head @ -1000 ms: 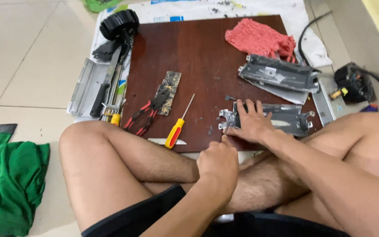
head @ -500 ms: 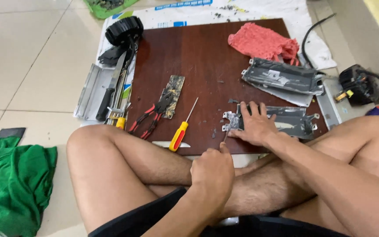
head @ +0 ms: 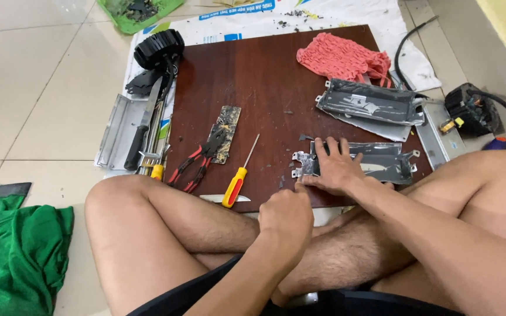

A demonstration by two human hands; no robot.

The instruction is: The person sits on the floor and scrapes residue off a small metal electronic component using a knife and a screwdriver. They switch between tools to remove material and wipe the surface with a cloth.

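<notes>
My right hand lies flat, fingers spread, on a bent grey metal plate at the near right edge of a dark brown wooden board, pressing it down. My left hand is curled into a fist just in front of the plate's near-left corner, with its fingertips at the edge. Nothing shows inside the fist. A yellow-and-red screwdriver lies on the board to the left of my hands, beside red-handled pliers.
A second metal housing and a red knit cloth lie at the board's far right. A knife, metal bracket and black fan wheel sit left of the board. Green cloth lies on the floor tiles. My crossed legs fill the foreground.
My left fist has moved forward up to the plate's near corner. My right hand has stayed flat on the plate.
</notes>
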